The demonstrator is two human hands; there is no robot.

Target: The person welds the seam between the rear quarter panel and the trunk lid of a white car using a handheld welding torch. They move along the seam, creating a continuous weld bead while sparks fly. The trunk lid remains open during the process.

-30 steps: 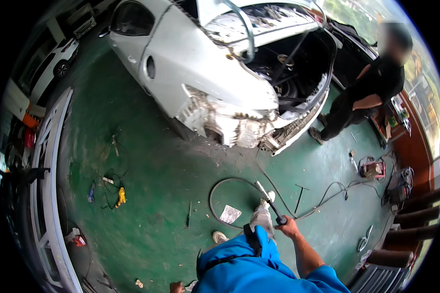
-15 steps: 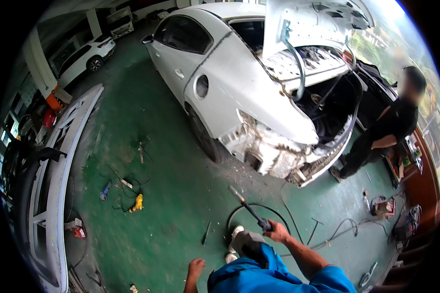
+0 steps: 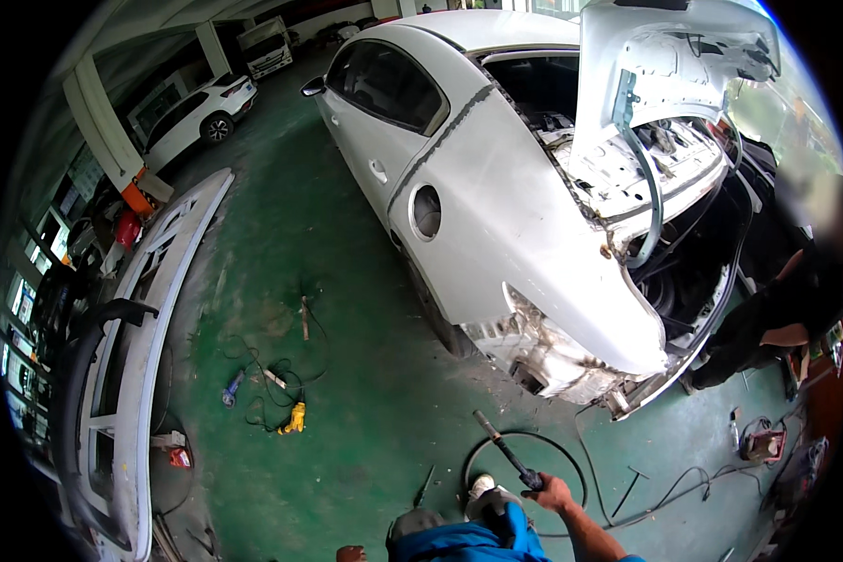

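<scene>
My right hand [image 3: 554, 493] is wrapped round the black grip of a rod-shaped corded tool [image 3: 506, 454]. Its slim metal front end points up and away toward the car, apart from it, and a thick black cable loops round it over the floor. Ahead stands a white car [image 3: 525, 253] with its trunk lid [image 3: 665, 66] raised and its rear corner [image 3: 553, 351] stripped to bare, dirty metal. Only a bit of my left hand [image 3: 351, 554] shows at the bottom edge; its fingers cannot be made out.
A yellow power tool [image 3: 293, 419] and a blue one [image 3: 232, 389] lie with cords on the green floor. White body panels [image 3: 164, 356] stand at the left. A person in dark clothes [image 3: 768, 309] is beside the trunk. A T-shaped bar [image 3: 630, 489] and cables lie at the right.
The view has shifted, so the car sits lower and farther right in it. My left hand has dropped mostly out of view. My right hand keeps its hold on the tool.
</scene>
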